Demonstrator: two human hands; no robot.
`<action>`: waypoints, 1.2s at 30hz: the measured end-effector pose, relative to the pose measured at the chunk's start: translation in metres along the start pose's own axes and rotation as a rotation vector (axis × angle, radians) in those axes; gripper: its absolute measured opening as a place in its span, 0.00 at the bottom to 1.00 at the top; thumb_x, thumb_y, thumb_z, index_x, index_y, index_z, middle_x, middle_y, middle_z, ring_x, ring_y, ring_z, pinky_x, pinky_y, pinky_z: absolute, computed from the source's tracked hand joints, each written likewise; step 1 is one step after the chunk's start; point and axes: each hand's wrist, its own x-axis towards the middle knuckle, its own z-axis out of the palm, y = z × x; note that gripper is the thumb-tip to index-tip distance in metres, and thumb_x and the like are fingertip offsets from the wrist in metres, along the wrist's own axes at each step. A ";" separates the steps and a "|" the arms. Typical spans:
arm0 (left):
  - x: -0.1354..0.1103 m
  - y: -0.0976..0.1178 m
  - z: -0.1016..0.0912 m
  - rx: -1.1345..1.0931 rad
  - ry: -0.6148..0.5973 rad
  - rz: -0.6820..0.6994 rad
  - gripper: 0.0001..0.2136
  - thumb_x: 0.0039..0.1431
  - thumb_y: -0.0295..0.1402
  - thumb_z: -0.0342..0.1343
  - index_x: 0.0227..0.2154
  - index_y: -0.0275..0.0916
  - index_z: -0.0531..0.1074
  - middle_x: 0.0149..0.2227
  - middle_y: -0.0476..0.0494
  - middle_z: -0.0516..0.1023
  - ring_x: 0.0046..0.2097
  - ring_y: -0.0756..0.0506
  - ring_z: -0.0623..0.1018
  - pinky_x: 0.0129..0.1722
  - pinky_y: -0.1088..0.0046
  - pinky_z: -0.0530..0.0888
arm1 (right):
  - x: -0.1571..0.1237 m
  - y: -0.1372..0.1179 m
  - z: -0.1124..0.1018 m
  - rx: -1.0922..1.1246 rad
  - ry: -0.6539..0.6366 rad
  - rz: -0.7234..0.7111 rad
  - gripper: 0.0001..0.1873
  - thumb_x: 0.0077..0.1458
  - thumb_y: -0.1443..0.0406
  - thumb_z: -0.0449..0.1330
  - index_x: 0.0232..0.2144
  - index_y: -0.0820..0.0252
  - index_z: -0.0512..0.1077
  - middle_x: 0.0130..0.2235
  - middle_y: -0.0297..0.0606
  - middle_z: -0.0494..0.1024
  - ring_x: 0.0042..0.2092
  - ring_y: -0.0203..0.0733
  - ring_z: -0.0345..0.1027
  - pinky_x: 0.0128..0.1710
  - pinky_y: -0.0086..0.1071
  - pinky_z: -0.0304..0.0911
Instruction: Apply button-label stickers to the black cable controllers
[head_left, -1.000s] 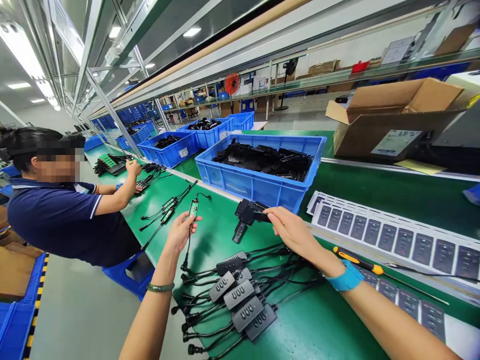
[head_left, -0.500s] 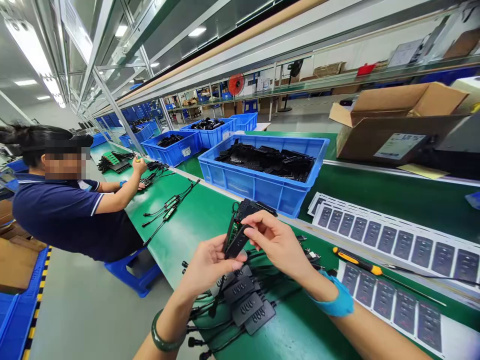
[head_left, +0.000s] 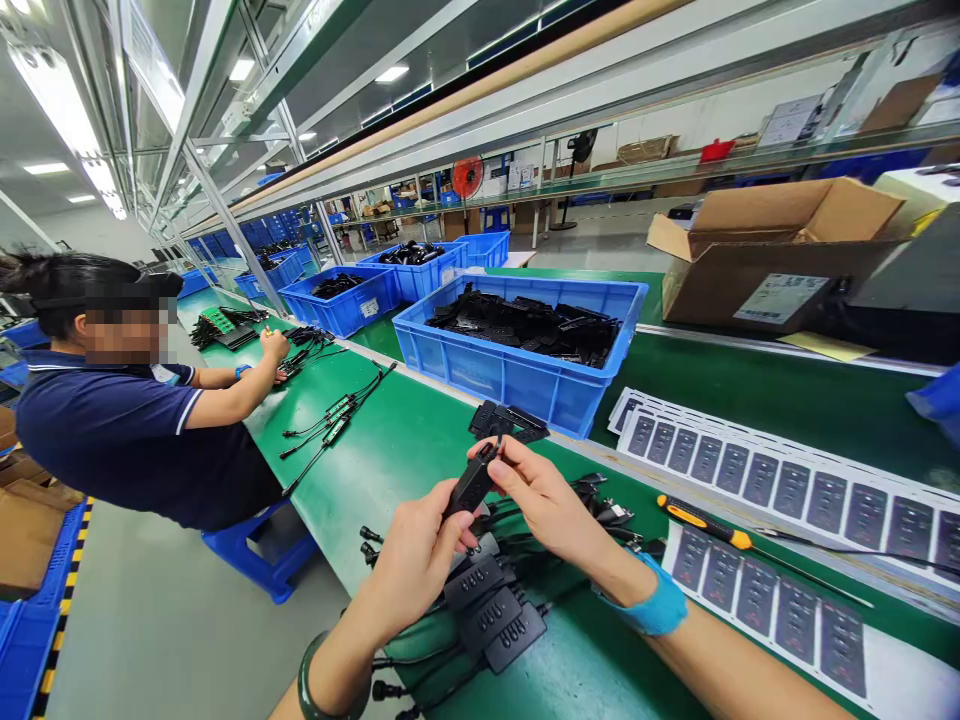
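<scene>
Between my hands is a small black plastic controller case (head_left: 471,485), tilted, one narrow side towards me. My left hand (head_left: 414,548) is closed around its lower end. With thumb and fingertips, my right hand (head_left: 546,500) pinches the upper end near a thin dark cable. Below my hands lies a stack of black controllers (head_left: 491,615) with three-button faces and cables with round connectors. Loose black plastic covers (head_left: 510,422) rest on the green bench just beyond the case. Whatever is inside the case is hidden.
A blue bin (head_left: 517,345) of black parts stands ahead. Sticker sheets (head_left: 757,490) and a yellow-black screwdriver (head_left: 705,522) lie at right, with an open cardboard box (head_left: 772,260) behind. A co-worker (head_left: 127,420) sits at left near cabled green boards (head_left: 335,420).
The case parts, earlier apart with a green circuit board showing, are now together and the board is hidden. My hands have turned the case slightly, and my right fingers are at its upper end.
</scene>
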 end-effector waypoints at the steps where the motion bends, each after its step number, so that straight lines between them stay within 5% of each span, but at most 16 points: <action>1: 0.000 0.001 0.000 0.031 -0.002 -0.001 0.13 0.67 0.36 0.45 0.48 0.38 0.70 0.28 0.47 0.79 0.28 0.48 0.77 0.32 0.74 0.72 | -0.001 0.001 0.001 -0.035 0.033 -0.012 0.21 0.61 0.47 0.53 0.39 0.58 0.70 0.34 0.36 0.71 0.34 0.38 0.64 0.36 0.32 0.64; 7: 0.007 0.001 -0.018 0.122 0.013 0.060 0.12 0.66 0.34 0.47 0.45 0.41 0.73 0.30 0.46 0.76 0.31 0.47 0.75 0.33 0.74 0.69 | 0.000 0.006 0.000 0.120 0.106 -0.044 0.20 0.55 0.47 0.60 0.41 0.55 0.70 0.38 0.38 0.73 0.35 0.39 0.64 0.35 0.33 0.63; 12: 0.018 -0.027 -0.040 0.181 0.066 -0.008 0.13 0.60 0.36 0.55 0.47 0.43 0.75 0.31 0.48 0.70 0.32 0.48 0.70 0.31 0.74 0.66 | 0.016 0.006 -0.031 0.388 0.372 0.075 0.19 0.49 0.49 0.65 0.32 0.56 0.69 0.34 0.36 0.71 0.27 0.33 0.55 0.22 0.27 0.52; 17: 0.015 -0.063 -0.032 0.110 -0.058 -0.189 0.11 0.55 0.37 0.59 0.41 0.40 0.74 0.26 0.52 0.69 0.24 0.51 0.68 0.26 0.76 0.64 | 0.015 0.038 -0.078 0.082 0.527 0.176 0.19 0.46 0.50 0.65 0.31 0.56 0.66 0.27 0.32 0.71 0.25 0.34 0.61 0.22 0.27 0.55; 21: 0.008 -0.077 -0.021 0.230 -0.123 -0.146 0.11 0.56 0.40 0.60 0.39 0.43 0.80 0.37 0.44 0.75 0.35 0.45 0.76 0.34 0.72 0.72 | 0.005 0.072 -0.115 -0.586 0.331 0.208 0.19 0.56 0.50 0.56 0.27 0.59 0.72 0.24 0.39 0.76 0.25 0.40 0.67 0.24 0.31 0.59; 24: 0.016 -0.092 -0.029 0.464 -0.064 -0.112 0.13 0.61 0.43 0.55 0.42 0.46 0.80 0.41 0.41 0.76 0.41 0.43 0.77 0.42 0.69 0.74 | 0.007 0.089 -0.131 -0.950 0.222 0.171 0.21 0.59 0.53 0.54 0.21 0.59 0.75 0.26 0.43 0.78 0.30 0.47 0.71 0.30 0.37 0.62; 28: 0.053 -0.130 -0.060 0.660 0.163 -0.253 0.23 0.63 0.37 0.51 0.58 0.32 0.67 0.53 0.27 0.70 0.54 0.35 0.73 0.56 0.58 0.67 | 0.023 0.110 -0.130 -1.120 0.122 0.016 0.12 0.58 0.65 0.54 0.35 0.58 0.78 0.40 0.45 0.78 0.42 0.51 0.71 0.40 0.40 0.65; 32: 0.089 -0.172 -0.097 0.807 0.390 -0.441 0.32 0.63 0.41 0.50 0.64 0.24 0.52 0.66 0.14 0.51 0.67 0.23 0.52 0.60 0.42 0.57 | 0.037 0.129 -0.118 -1.236 0.018 -0.099 0.14 0.56 0.70 0.55 0.43 0.58 0.76 0.41 0.47 0.73 0.40 0.49 0.70 0.36 0.39 0.66; 36: 0.097 -0.191 -0.111 0.876 0.448 -0.517 0.28 0.64 0.44 0.51 0.62 0.34 0.58 0.66 0.27 0.57 0.65 0.29 0.60 0.60 0.41 0.59 | 0.036 0.133 -0.113 -1.271 -0.045 -0.151 0.07 0.58 0.69 0.55 0.36 0.59 0.74 0.39 0.47 0.72 0.39 0.51 0.68 0.34 0.40 0.66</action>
